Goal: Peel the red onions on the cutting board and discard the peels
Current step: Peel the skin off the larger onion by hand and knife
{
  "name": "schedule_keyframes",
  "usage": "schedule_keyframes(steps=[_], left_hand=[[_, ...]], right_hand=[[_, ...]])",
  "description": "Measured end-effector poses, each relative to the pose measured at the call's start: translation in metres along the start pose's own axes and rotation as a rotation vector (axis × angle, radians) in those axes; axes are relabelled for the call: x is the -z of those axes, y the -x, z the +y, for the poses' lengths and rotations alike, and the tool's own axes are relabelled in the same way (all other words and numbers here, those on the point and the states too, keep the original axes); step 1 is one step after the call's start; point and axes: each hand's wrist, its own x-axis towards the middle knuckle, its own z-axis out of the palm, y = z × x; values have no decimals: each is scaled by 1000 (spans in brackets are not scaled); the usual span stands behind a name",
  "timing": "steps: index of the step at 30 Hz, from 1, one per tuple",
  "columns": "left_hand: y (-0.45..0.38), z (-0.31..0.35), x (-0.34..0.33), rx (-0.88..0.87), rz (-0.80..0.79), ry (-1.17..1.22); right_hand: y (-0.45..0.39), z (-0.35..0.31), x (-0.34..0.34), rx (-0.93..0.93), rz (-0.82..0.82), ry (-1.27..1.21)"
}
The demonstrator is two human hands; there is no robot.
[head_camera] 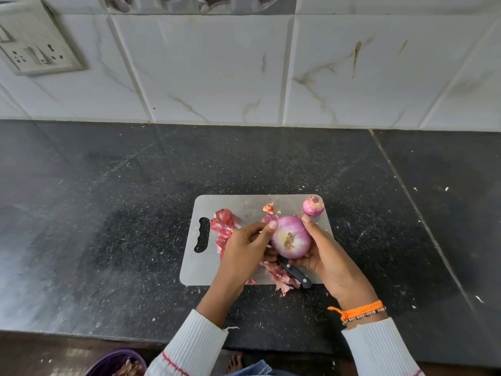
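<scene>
A large red onion (291,237), mostly peeled and pale pink, is held above the grey cutting board (200,264). My right hand (324,253) cups it from the right and below. My left hand (245,246) grips its left side, thumb on the top edge. A smaller peeled onion (313,205) sits at the board's far right corner. Loose red peels (223,226) lie on the board's left, and more peels (282,276) lie at its near edge. A black-handled knife (295,274) lies on the board under my hands, its blade hidden.
The board lies on a black speckled counter (108,226) against a white tiled wall. A purple bin (116,365) holding peels stands on the floor at the lower left. A switch socket (35,42) is on the wall at the upper left.
</scene>
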Motion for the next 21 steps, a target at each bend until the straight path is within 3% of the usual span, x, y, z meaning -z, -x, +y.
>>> schedule_keyframes(steps=[5,10,17,19,21], left_hand=[[4,-1,-7,-41,-43,-143],[8,0,-11,-15,-171,1],[7,-1,-13,-11,-75,-17],[6,-1,-13,-51,-75,-63],[6,-2,-15,-109,-90,-165]], right_hand=[[2,0,2,-21,71,5],[6,1,6,-28,67,-32],[11,5,16,-21,166,-19],[13,7,19,59,237,113],[15,9,20,188,342,405]])
